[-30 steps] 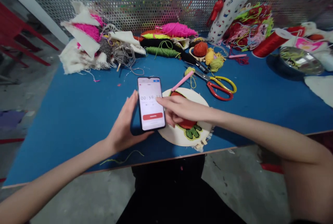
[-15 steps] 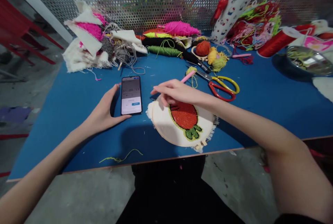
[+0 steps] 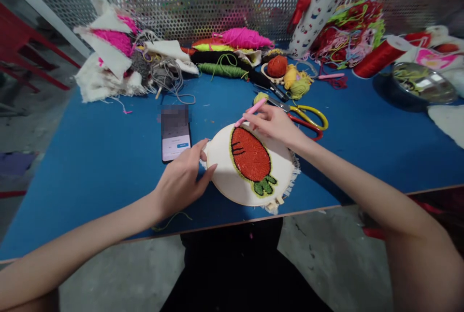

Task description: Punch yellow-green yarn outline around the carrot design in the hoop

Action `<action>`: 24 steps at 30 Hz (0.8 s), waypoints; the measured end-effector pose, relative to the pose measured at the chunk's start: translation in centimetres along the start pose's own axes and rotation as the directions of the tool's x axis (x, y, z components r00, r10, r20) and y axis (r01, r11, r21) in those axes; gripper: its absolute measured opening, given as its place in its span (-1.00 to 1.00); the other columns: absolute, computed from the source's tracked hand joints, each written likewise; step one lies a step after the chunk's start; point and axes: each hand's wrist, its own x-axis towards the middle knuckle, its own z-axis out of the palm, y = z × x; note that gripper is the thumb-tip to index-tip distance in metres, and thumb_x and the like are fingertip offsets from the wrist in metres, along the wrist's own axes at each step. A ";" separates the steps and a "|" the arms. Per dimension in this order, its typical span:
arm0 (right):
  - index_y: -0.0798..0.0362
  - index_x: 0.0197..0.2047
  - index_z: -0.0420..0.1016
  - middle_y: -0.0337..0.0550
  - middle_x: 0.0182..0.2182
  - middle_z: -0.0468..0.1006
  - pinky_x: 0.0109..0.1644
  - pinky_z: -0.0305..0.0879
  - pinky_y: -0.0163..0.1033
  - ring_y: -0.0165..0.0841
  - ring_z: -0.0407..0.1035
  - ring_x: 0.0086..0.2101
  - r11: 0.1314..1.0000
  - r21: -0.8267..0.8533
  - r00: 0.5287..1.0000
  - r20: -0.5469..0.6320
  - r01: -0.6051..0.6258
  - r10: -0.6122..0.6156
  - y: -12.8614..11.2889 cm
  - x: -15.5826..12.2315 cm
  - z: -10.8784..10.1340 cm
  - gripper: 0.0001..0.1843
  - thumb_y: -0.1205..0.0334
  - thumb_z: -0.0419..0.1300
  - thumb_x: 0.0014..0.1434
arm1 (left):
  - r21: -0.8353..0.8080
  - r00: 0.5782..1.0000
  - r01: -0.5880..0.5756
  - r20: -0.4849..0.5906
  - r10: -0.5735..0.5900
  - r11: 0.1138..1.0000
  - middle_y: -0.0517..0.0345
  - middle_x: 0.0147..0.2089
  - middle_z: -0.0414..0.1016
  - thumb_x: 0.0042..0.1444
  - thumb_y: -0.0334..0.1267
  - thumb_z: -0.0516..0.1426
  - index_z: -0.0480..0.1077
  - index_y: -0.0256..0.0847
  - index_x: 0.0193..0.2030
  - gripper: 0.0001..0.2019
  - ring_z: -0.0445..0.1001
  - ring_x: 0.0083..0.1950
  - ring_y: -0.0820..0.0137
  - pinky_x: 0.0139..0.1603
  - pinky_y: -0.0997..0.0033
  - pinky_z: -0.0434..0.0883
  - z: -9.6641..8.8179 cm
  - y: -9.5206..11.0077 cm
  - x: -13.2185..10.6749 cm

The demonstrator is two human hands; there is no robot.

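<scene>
Hooped embroidery (image 3: 252,155) is lying on the near part of the blue counter (image 3: 108,167), just in front of the person. At its left edge the left fingers (image 3: 198,147) are resting, thumb parted from index and lying over the white cloth; how firmly they are holding, I cannot tell. The right fingers (image 3: 253,118) are curling at a pink pen-shaped tool (image 3: 258,106) by the far edge, touching it, though whether they are clamping it I cannot tell.

An orange-red carrot is filling the middle of the cloth (its green leaves are pointing toward the person), with black outlining, a yellow-green border and short black strokes on its left side. Frayed cloth is sticking out along the right, and a pale clasp (image 3: 274,204) is sitting at the near edge.

Left of it, a phone (image 3: 176,145) is lying, one lower corner hidden by the left hand. Beyond the right hand, scissors (image 3: 311,115) are lying, their red handle partly covered. Farther back, green yarn (image 3: 223,71), magenta yarn (image 3: 246,38) and a cloth heap (image 3: 105,70) are crowding the counter, while a patterned tumbler (image 3: 317,12), a red spool (image 3: 379,58) and a metal bowl (image 3: 451,93) are occupying the right.
</scene>
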 end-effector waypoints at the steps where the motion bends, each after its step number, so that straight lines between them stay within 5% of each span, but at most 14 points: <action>1: 0.07 -0.26 0.50 -0.16 -0.45 0.57 -0.49 0.12 -0.27 -0.47 0.24 -0.56 1.000 0.016 1.000 -0.013 0.026 -0.026 0.1 0.3 0.6 -0.62 -0.11 0.28 0.12 | -0.050 0.999 0.028 0.022 -0.027 0.998 -0.09 -0.09 0.53 0.33 -0.14 0.00 0.15 -0.42 0.27 -0.52 0.51 -0.26 0.30 -0.22 0.31 0.45 -0.1 0.2 0.1; 10: -0.01 -0.27 0.33 -0.18 -0.39 0.54 -0.30 0.33 -0.18 -0.37 0.41 -0.41 0.970 0.030 0.963 -0.134 0.241 -0.235 2.1 -0.4 2.6 -0.74 0.00 0.22 0.20 | -0.465 0.960 0.266 0.207 -0.188 0.845 0.16 -0.38 0.50 0.22 -0.15 0.07 0.19 -0.40 0.23 -0.50 0.42 -0.43 0.43 -0.33 0.44 0.35 0.3 1.2 1.9; 14: -0.02 -0.22 0.29 -0.20 -0.38 0.52 -0.28 0.34 -0.17 -0.36 0.42 -0.41 0.952 -0.072 0.938 -0.164 0.297 -0.305 2.0 -0.8 2.8 -0.79 0.04 0.16 0.25 | -0.489 0.898 0.429 0.324 -0.299 0.760 0.29 -0.59 0.36 0.20 -0.11 0.08 0.37 -0.30 -0.08 -0.70 0.31 -0.55 0.46 -0.50 0.50 0.18 0.6 1.0 4.2; 19: 0.01 -0.23 0.33 -0.15 -0.30 0.52 -0.30 0.32 -0.21 -0.40 0.41 -0.40 0.886 -0.189 0.878 -0.156 0.424 -0.453 1.3 -1.3 2.9 -0.87 0.14 0.09 0.29 | -0.641 0.903 0.424 0.244 -0.354 0.640 0.32 -0.60 0.35 0.16 -0.02 0.12 0.20 -0.18 -0.29 -0.73 0.23 -0.60 0.52 -0.58 0.57 0.06 1.5 2.1 5.2; 24: 0.01 -0.31 0.36 -0.16 -0.34 0.53 -0.34 0.32 -0.23 -0.42 0.40 -0.44 0.843 -0.243 0.827 -0.193 0.481 -0.528 1.2 -1.6 2.9 -0.83 0.14 0.09 0.30 | -0.648 0.924 0.358 0.142 -0.355 0.672 0.32 -0.61 0.36 0.17 -0.09 0.09 0.20 -0.18 -0.30 -0.78 0.17 -0.61 0.55 -0.57 0.59 0.03 2.7 2.3 4.8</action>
